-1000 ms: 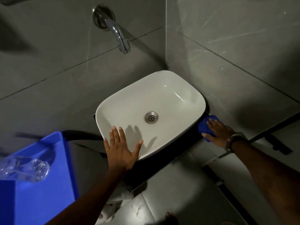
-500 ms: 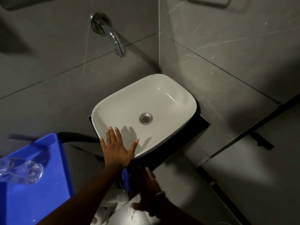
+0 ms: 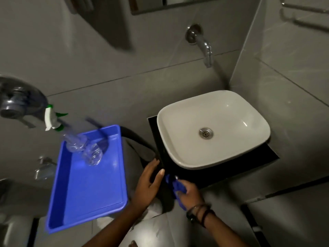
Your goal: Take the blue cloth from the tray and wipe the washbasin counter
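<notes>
Cloth point(image 3: 175, 184) first: it's a deep blue rag, scrunched into a wad, with a loose tail hanging down toward the wrist. The right hand point(image 3: 188, 192) has its grip clenched around it, right at the front left corner of the black worktop point(image 3: 222, 173), just below the white washbasin point(image 3: 213, 129). Can't tell for sure whether the cloth is actually pressed onto the worktop or just held beside the edge, it's way too dark down there.

The left hand point(image 3: 147, 184) sits just left of the cloth, fingers loosely spread over the worktop's dark corner, grip released, not holding anything. Thumb tip is very near the cloth, maybe touching, hard to say.

The blue tray point(image 3: 85, 193) is off to the left, well apart from the basin. At its far end there's a clear spray bottle point(image 3: 71, 138) with a white and green trigger head, and a clear glass point(image 3: 93, 154) lying next to it. Both are blurry, so I can't work out exactly how they rest.

Most of the worktop's front edge melts into shadow. The tap point(image 3: 203, 43) on the wall is above the basin. Both forearms run off the bottom of the frame, and there are dark bands on the right wrist.
</notes>
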A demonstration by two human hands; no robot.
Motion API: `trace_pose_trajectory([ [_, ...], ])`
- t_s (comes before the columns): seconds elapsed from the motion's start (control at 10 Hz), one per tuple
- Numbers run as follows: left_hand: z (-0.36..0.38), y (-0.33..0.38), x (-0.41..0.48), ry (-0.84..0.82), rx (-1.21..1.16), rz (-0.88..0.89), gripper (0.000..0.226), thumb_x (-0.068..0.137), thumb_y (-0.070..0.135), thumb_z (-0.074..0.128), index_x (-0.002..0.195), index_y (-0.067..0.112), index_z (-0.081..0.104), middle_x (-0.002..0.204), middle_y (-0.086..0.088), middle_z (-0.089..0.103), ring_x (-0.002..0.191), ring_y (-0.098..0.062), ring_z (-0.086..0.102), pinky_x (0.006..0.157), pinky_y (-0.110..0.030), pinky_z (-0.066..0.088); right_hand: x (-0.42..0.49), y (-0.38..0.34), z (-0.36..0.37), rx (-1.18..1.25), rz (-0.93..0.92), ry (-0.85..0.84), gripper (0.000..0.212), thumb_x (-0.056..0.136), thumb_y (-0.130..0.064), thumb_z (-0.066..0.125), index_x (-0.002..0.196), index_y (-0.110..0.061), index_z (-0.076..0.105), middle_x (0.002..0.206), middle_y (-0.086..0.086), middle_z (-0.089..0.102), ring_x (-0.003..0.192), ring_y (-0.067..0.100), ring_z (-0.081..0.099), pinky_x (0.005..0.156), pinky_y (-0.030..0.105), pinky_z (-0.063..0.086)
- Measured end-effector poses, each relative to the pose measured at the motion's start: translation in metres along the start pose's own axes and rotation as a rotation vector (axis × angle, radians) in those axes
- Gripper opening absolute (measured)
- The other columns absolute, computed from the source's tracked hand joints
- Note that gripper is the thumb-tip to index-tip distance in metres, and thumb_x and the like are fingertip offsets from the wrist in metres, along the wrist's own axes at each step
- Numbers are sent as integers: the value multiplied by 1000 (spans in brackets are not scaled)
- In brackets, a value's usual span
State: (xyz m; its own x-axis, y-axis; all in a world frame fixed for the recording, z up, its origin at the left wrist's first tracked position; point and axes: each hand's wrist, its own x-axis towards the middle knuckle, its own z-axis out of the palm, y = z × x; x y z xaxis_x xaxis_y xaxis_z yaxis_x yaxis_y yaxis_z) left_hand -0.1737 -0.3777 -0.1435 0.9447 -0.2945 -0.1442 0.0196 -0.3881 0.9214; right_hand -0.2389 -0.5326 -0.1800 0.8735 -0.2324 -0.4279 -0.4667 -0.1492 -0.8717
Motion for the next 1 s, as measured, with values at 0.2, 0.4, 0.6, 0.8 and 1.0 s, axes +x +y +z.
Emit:
trace_pose_trajectory([
  [0.2, -88, -16, -28, -352, -581, -398, 37, 97, 29, 57, 123, 5, 65, 124, -16, 69, 113, -26, 66, 97, -36, 52, -11, -54, 25, 888, 209, -508, 53, 70, -5, 54, 121, 5, 57, 116, 21, 67, 110, 34, 60, 102, 44, 45],
  [0.4, -160, -53, -31, -137, -517, -442, 29, 85, 7, 73, 112, -2, 68, 113, -20, 73, 96, -26, 70, 79, -32, 59, 4, -83, 119, 622, 197, -585, 44, 85, -8, 58, 127, 6, 51, 126, 23, 61, 120, 38, 55, 108, 49, 41],
  [0.6, -215, -107, -21, 145, -144, -482, 20, 76, -3, 79, 83, 9, 65, 83, -7, 68, 77, -22, 63, 60, -21, 52, 37, -86, 231, -89, 161, -171, 57, 74, 3, 73, 126, -1, 51, 117, 10, 59, 105, 21, 55, 92, 29, 46],
  [0.8, -239, -145, -3, 201, 184, -492, 23, 71, 12, 79, 84, 10, 59, 84, -7, 66, 78, -24, 63, 62, -32, 47, 66, -82, 293, -341, 157, -85, 41, 84, -13, 65, 123, -4, 57, 131, 17, 58, 117, 32, 57, 102, 39, 46],
  [1.0, -260, -149, 1, 245, 412, -480, 37, 84, 24, 70, 116, 11, 56, 121, -13, 57, 108, -36, 60, 82, -40, 49, 70, -83, 293, -636, -46, 63, 45, 85, -19, 63, 127, -7, 52, 135, 18, 45, 127, 33, 43, 108, 37, 37],
])
